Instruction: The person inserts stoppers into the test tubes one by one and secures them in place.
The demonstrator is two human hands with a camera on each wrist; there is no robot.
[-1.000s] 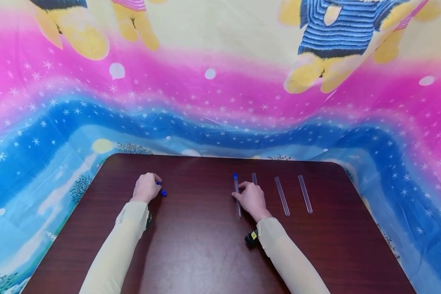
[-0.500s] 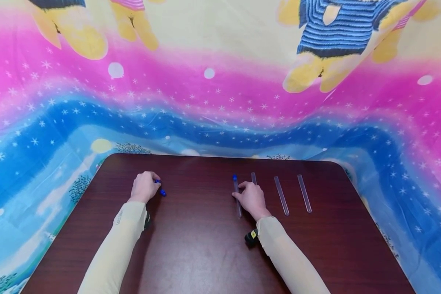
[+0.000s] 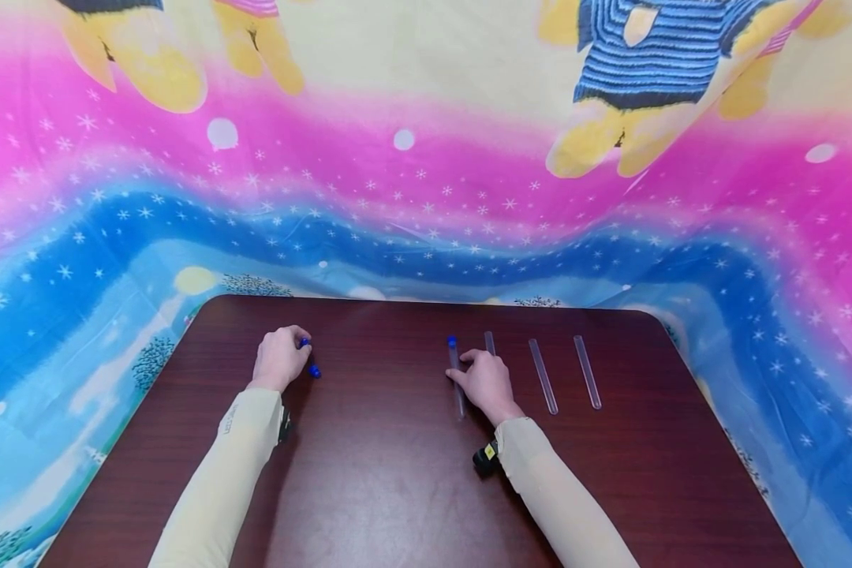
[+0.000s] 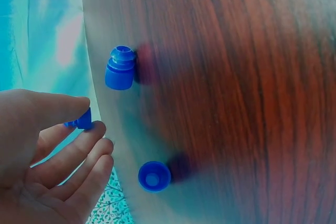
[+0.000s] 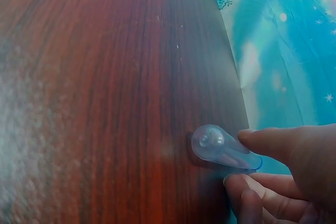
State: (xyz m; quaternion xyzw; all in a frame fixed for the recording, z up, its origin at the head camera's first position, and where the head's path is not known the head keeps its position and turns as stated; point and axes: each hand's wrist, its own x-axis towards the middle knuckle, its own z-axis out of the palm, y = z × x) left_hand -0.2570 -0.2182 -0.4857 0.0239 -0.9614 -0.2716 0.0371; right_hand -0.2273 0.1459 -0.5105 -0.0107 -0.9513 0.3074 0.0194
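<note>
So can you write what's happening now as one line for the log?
left hand: pinches blue cap | two loose caps on table | right hand: grips capped tube | three open tubes lie beside it

left hand [image 4: 37,156] pinches blue cap [image 4: 81,120] | two loose caps [image 4: 121,67] on table [image 4: 236,77]

A makeshift recording corner rather than a lab: a dark wooden worktop [image 3: 397,489] stands against a draped cartoon-print cloth [image 3: 426,181] with snowflakes.
</note>
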